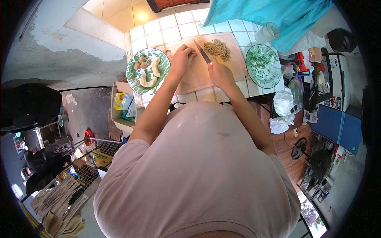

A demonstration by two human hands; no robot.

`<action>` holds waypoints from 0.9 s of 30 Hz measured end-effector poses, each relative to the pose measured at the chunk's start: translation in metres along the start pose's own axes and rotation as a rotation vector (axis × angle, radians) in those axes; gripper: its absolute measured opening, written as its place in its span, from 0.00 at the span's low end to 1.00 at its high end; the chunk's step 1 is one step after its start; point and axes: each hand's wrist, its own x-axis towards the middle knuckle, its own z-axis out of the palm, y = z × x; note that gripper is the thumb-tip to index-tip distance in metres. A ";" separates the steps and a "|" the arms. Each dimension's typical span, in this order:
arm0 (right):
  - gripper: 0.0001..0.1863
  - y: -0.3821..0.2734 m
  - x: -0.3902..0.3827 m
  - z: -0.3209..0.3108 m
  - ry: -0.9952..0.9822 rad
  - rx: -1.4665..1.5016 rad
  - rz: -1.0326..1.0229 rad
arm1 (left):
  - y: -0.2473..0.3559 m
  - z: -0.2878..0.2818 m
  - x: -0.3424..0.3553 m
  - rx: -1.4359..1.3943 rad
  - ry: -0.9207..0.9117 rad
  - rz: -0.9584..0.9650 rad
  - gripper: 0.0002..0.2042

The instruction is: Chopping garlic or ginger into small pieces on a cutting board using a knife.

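I can see the right hand (221, 74) closed round the handle of a long grey-bladed kitchen knife (202, 52), its blade slanting over a pale pink plastic chopping board (196, 79) on the white-tiled counter (170, 35). The left hand (183, 57) sits just left of the blade, fingers bent toward the board; whether they pinch anything I cannot tell. A loose heap of small greenish-brown chopped bits (217, 49) lies on the board, just right of the blade. With fingertips this near the edge, a slip could nick them, say if the board slides on the tiles. A careless sweep of the knife might scatter the heap. The round green-and-white patterned plate (133, 82), bearing curved pale pieces (148, 82) and brown balls (142, 62), stands close beside the left forearm, so an outward swing could knock it
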 end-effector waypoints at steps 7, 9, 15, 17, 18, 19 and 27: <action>0.14 -0.011 -0.002 0.005 -0.022 -0.092 -0.009 | 0.003 -0.002 -0.001 0.012 -0.021 -0.032 0.07; 0.14 -0.012 -0.003 0.004 -0.020 -0.087 -0.027 | 0.005 -0.002 -0.002 0.014 -0.029 -0.065 0.07; 0.12 -0.010 0.000 0.012 -0.040 -0.198 -0.057 | 0.001 -0.002 -0.002 -0.018 -0.035 -0.045 0.07; 0.12 -0.003 0.004 0.023 -0.044 -0.265 -0.050 | 0.000 -0.001 -0.003 -0.038 -0.029 -0.035 0.07; 0.12 -0.001 0.005 0.023 -0.044 -0.265 -0.047 | 0.002 -0.002 -0.002 -0.057 -0.019 -0.026 0.07; 0.12 0.000 0.006 0.022 -0.044 -0.256 -0.040 | 0.003 -0.004 -0.001 -0.058 -0.021 -0.025 0.07; 0.12 -0.011 -0.006 0.003 -0.038 -0.225 0.016 | 0.003 -0.008 0.000 -0.042 -0.088 -0.067 0.07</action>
